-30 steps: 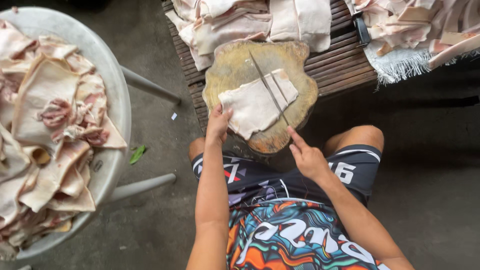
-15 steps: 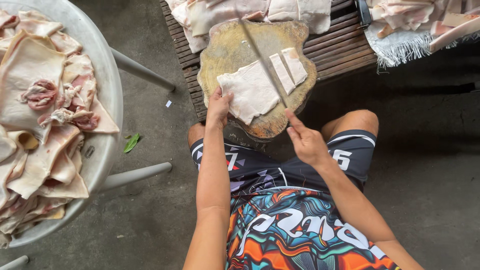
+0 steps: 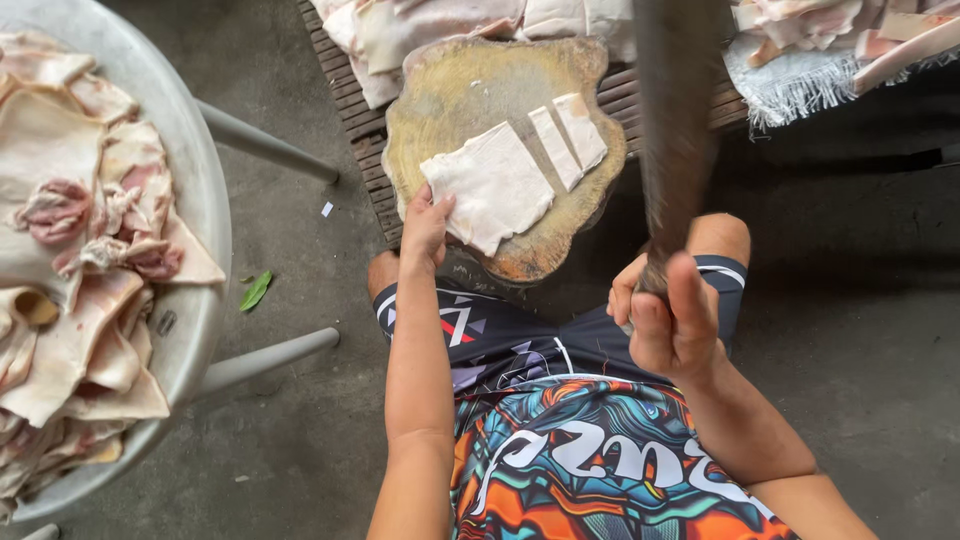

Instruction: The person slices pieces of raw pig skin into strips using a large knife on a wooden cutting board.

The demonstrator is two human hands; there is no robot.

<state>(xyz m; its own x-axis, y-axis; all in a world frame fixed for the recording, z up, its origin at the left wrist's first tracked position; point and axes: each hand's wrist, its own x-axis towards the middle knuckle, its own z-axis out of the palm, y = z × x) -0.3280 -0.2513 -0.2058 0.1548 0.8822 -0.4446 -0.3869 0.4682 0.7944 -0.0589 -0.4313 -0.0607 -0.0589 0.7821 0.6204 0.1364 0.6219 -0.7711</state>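
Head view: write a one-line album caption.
Left hand steadies a pale meat slab on a round wooden block; right hand raises a blurred cleaver.

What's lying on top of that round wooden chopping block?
On the chopping block lie a large pale slab and two cut strips. The left hand presses the slab's edge. The raised blurred blade hides the block's right rim.

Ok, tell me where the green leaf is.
In the head view, the green leaf lies on the floor at left, between the big round table and the person's left knee.
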